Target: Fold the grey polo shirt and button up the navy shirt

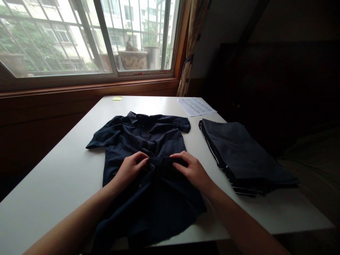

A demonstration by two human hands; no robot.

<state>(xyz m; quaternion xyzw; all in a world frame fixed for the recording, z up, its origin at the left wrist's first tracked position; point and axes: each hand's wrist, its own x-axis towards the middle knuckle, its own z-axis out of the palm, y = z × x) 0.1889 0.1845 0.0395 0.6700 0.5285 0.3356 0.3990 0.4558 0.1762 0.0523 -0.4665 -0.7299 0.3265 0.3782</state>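
A dark navy short-sleeved shirt (164, 140) lies spread on the white table, its collar toward the window and its hem toward me. My left hand (132, 166) pinches the front edge of the shirt near its middle, thumb and fingers closed on the cloth. Just right of it, my right hand (190, 170) grips the same raised strip of cloth between thumb and fingers. The fabric between both hands is lifted and stretched in a short line. A small light button shows below my left hand. The lower front hangs in loose folds near the table's front edge.
On the right of the white table (66, 168) lies a stack of folded dark garments (244, 152), some with white stripes. Printed paper sheets (196, 107) rest at the far right corner, and a yellow sticky note (117, 98) at the far edge. Beyond stand a barred window and a curtain (190, 49).
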